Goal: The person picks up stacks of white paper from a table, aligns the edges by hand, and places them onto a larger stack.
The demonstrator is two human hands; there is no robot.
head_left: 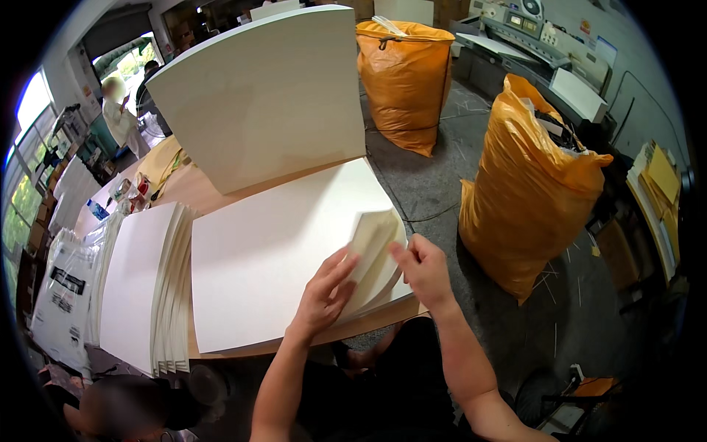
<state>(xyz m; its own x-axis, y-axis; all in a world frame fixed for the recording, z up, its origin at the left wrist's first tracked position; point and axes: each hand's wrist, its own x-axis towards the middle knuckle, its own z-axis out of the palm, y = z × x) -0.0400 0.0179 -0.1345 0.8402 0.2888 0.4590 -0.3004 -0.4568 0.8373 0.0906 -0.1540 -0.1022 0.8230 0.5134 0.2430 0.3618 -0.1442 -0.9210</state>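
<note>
A large stack of white paper sheets (280, 258) lies flat on the table in front of me. Its near right corner is lifted and curled back in a bundle of sheets (374, 230), slightly blurred. My left hand (325, 293) grips this curled part from the left, thumb and fingers around its edge. From the right, my right hand (426, 271) has its fingers bent and closed on the sheets' edge at the corner. Part of what lies between the fingers is hidden.
Behind the stack stands a tall upright block of white sheets (272, 96). Fanned piles of sheets (140, 280) and plastic-wrapped packs (62, 306) lie left. Two orange sacks (403, 85) (526, 195) stand on the floor at right, near a machine (545, 48). People are at left.
</note>
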